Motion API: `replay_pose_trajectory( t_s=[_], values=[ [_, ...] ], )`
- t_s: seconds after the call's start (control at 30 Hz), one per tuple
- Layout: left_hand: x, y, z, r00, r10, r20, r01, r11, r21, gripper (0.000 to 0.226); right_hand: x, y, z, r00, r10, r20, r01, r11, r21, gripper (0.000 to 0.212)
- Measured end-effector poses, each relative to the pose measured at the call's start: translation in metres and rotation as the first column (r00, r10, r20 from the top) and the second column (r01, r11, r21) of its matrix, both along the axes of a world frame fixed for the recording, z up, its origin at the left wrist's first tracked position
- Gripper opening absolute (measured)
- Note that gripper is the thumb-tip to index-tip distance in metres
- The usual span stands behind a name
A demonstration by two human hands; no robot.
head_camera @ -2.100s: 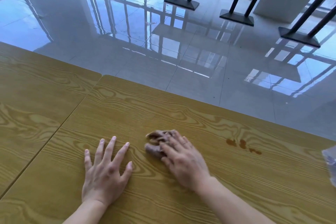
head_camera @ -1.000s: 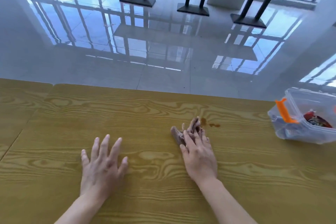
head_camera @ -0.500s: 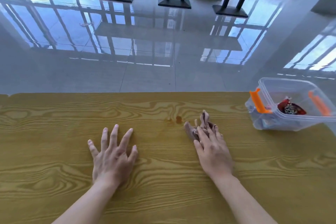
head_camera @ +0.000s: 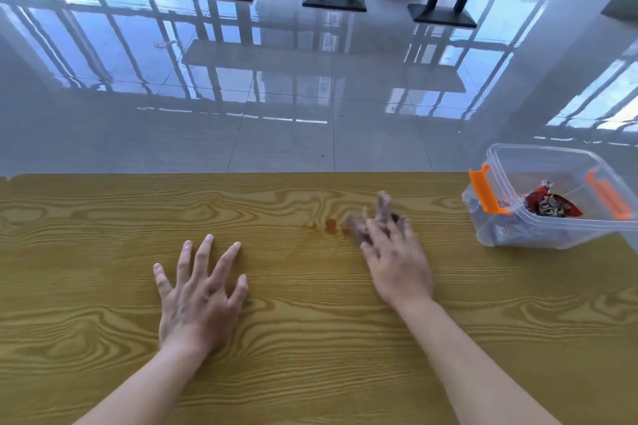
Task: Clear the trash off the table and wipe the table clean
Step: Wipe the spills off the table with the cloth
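My right hand (head_camera: 397, 262) presses a crumpled brown cloth (head_camera: 381, 214) flat against the yellow wood-grain table (head_camera: 310, 338); the hand and cloth are blurred. Small brown stains (head_camera: 329, 225) mark the table just left of the cloth. My left hand (head_camera: 198, 290) lies flat on the table with fingers spread, holding nothing. At the table's far right stands a clear plastic bin (head_camera: 538, 235) with orange clips, and a red wrapper (head_camera: 549, 205) lies inside it.
The table's far edge runs across the middle of the view, with glossy grey floor tiles (head_camera: 276, 134) beyond. Black pedestal table bases (head_camera: 333, 0) stand on the floor farther off.
The view has swung right, bringing the bin into sight. My right hand has slid the cloth across the table over the brown stains, ending just right of them. My left hand stays flat.
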State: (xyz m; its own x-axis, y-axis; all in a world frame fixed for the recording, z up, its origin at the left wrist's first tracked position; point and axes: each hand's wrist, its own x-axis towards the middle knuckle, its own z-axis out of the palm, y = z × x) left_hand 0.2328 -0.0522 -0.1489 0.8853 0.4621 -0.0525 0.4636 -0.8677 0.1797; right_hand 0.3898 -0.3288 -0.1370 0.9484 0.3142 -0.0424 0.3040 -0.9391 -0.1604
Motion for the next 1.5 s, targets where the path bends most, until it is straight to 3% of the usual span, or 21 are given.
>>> replay_pose_trajectory(
  t_s=[0.1,0.17,0.23,0.3,0.37,0.4,0.5,0.6,0.67,0.77,0.87,0.93,1.0,1.13,1.2,1.27,1.37,1.43,1.5],
  values=[
    [0.000,0.000,0.001,1.000,0.001,0.002,-0.001,1.000,-0.003,0.063,-0.067,-0.010,0.005,0.934,0.357,-0.024,-0.356,0.934,0.044,0.053],
    [-0.001,0.001,0.000,1.000,-0.001,-0.002,0.001,1.000,-0.002,0.063,-0.079,-0.036,0.004,0.891,0.454,-0.009,-0.453,0.890,0.049,0.051],
    [0.000,0.001,0.000,1.000,-0.001,0.001,0.001,1.000,0.002,0.063,-0.052,-0.048,-0.001,0.938,0.344,0.040,-0.345,0.938,0.028,0.051],
    [0.000,0.000,0.000,1.000,-0.001,0.003,0.001,1.000,0.006,0.064,-0.008,-0.037,0.000,0.997,0.068,0.039,-0.070,0.996,0.051,0.051],
    [0.000,0.000,-0.001,1.000,0.000,0.012,0.000,1.000,0.002,0.063,0.023,-0.012,0.001,0.991,-0.126,-0.043,0.129,0.989,0.066,0.053],
    [-0.001,0.000,-0.001,1.000,-0.001,0.007,0.001,1.000,0.003,0.064,0.025,-0.001,0.000,0.987,-0.149,-0.057,0.152,0.987,0.058,0.054],
    [-0.001,0.001,0.000,1.000,0.005,-0.001,-0.005,1.000,0.006,0.064,-0.023,0.008,-0.003,0.996,0.086,0.010,-0.086,0.996,0.028,0.054],
    [-0.001,0.000,0.000,1.000,0.005,0.002,-0.005,1.000,0.005,0.063,-0.094,-0.022,0.005,0.899,0.438,0.011,-0.438,0.897,0.056,0.051],
    [0.000,0.000,0.000,1.000,0.002,-0.004,-0.002,1.000,0.010,0.062,-0.086,-0.045,0.003,0.858,0.513,0.022,-0.514,0.857,0.041,0.050],
    [-0.001,-0.001,0.002,1.000,0.005,0.000,-0.005,1.000,0.011,0.062,-0.020,-0.029,0.004,0.973,0.229,0.040,-0.231,0.972,0.041,0.053],
    [0.000,-0.001,0.001,1.000,0.008,0.005,-0.009,1.000,0.014,0.062,0.031,0.024,0.005,0.998,-0.007,-0.070,0.013,0.996,0.083,0.054],
    [0.000,0.000,0.000,1.000,0.005,0.003,-0.005,1.000,0.014,0.062,0.021,0.039,0.001,0.997,0.045,-0.058,-0.040,0.996,0.085,0.053],
    [-0.001,0.001,-0.001,1.000,0.007,0.009,-0.008,1.000,0.012,0.061,-0.022,0.026,-0.001,0.981,0.195,0.009,-0.195,0.978,0.076,0.051],
    [0.000,0.000,-0.001,1.000,0.003,0.001,-0.003,1.000,0.013,0.061,-0.097,-0.027,0.001,0.882,0.471,0.036,-0.472,0.878,0.075,0.049],
    [0.000,0.001,-0.002,1.000,0.001,-0.001,-0.001,1.000,0.017,0.061,-0.073,-0.030,-0.003,0.910,0.413,0.039,-0.414,0.909,0.053,0.050],
    [-0.001,0.000,-0.002,1.000,-0.001,-0.003,0.001,1.000,0.024,0.061,-0.031,-0.008,-0.002,0.977,0.203,0.071,-0.207,0.977,0.052,0.052],
    [-0.001,0.000,-0.001,1.000,0.006,0.002,-0.006,1.000,0.022,0.061,0.021,0.043,0.000,1.000,-0.017,-0.009,0.017,0.995,0.094,0.053],
    [-0.001,-0.001,-0.001,1.000,0.003,0.003,-0.003,1.000,0.023,0.061,0.018,0.065,0.000,0.999,0.049,-0.025,-0.046,0.995,0.089,0.053],
    [-0.001,-0.001,0.000,1.000,0.008,0.006,-0.008,1.000,0.020,0.061,-0.018,0.066,0.001,0.964,0.267,-0.007,-0.265,0.959,0.102,0.052]
  ],
)
